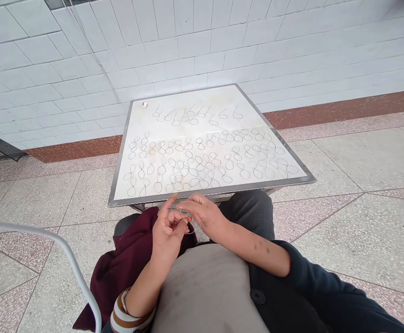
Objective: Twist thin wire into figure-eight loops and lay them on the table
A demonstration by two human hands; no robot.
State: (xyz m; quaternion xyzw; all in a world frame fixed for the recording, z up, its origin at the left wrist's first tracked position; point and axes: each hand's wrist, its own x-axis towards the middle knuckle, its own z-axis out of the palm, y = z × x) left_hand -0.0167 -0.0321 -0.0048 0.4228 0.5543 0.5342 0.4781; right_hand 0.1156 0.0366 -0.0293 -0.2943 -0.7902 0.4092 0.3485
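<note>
Just off the table's near edge, above my lap, both hands meet around a thin wire (192, 231). My left hand (167, 229) pinches it between thumb and fingers, with one finger raised. My right hand (205, 216) is closed on the same wire, its fingertips close to the left thumb. Part of the wire curves out below the fingers; the rest is hidden by them. On the white table (125, 178) lie many bent wire pieces. Rows of figure-eight wire loops (200, 143) fill the near half, and wires shaped like a six (224, 114) lie farther back.
A small white and red object (144, 105) sits at the table's far left corner. The table has a metal rim and stands by a white tiled wall (195, 44). At left a pale curved metal tube (72, 259) rises beside me. Dark red cloth (119, 270) covers my left side.
</note>
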